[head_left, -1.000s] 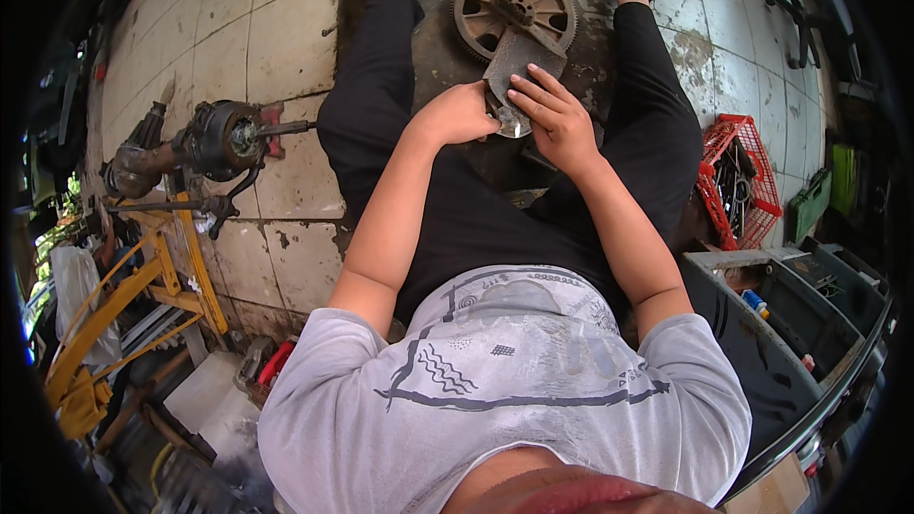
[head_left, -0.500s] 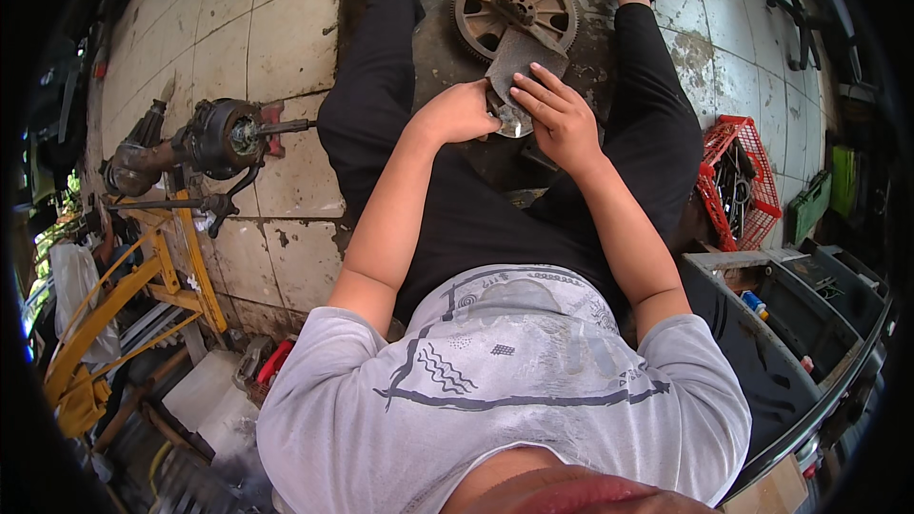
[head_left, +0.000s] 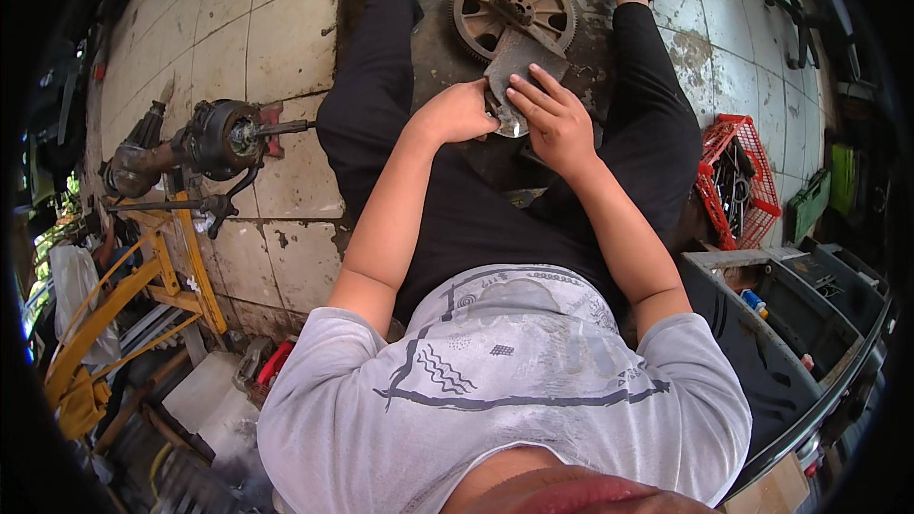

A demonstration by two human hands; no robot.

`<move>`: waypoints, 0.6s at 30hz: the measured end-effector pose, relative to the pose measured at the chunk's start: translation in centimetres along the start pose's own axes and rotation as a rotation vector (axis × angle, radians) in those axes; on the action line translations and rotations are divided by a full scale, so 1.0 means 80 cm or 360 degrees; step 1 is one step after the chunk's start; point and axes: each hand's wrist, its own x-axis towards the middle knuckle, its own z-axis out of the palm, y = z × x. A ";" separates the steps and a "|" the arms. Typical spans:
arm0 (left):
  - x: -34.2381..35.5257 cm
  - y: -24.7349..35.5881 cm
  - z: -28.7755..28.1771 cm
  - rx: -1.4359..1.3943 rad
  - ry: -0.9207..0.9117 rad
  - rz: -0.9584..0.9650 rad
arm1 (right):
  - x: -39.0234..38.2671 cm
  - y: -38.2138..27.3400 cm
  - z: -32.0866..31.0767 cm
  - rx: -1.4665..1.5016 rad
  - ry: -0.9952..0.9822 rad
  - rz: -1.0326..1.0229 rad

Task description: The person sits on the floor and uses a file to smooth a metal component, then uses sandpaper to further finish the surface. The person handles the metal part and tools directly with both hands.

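Between my legs, a dark grey, rough-looking flat sheet (head_left: 526, 59) lies over a shiny, rounded metal part (head_left: 511, 124). What kind of part it is, I cannot make out, since the sheet and my hands cover most of it. My left hand (head_left: 455, 114) is closed round the part's left edge, thumb toward its near side. Stretched fingers of my right hand (head_left: 560, 124) lie flat on the sheet's right side, pressing against it. Just beyond, a rusty toothed flywheel (head_left: 514, 9) rests on the floor, and the sheet's far end overlaps its near rim.
On the left, a greasy axle housing (head_left: 224, 138) sits by a yellow metal stand (head_left: 157, 295). A red plastic basket (head_left: 738, 181) of tools is at my right knee. Nearer, a grey compartmented metal tray (head_left: 762, 333) holds small items. Worn tiles (head_left: 295, 48) cover the floor.
My right hand has shifted very slightly to the left, with the grey sheet under its fingers. The left hand keeps its grip in the same place.
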 end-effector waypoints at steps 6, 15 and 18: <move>0.002 0.002 0.002 -0.0076 0.0043 -0.0105 | -0.003 0.011 0.006 -0.0060 0.0116 0.0213; 0.000 0.006 -0.001 -0.0145 -0.0033 -0.0134 | -0.002 0.004 0.001 -0.0002 0.0060 0.0134; 0.000 -0.005 0.007 -0.0033 0.0079 0.0064 | -0.005 -0.004 -0.001 0.0077 -0.0047 -0.0016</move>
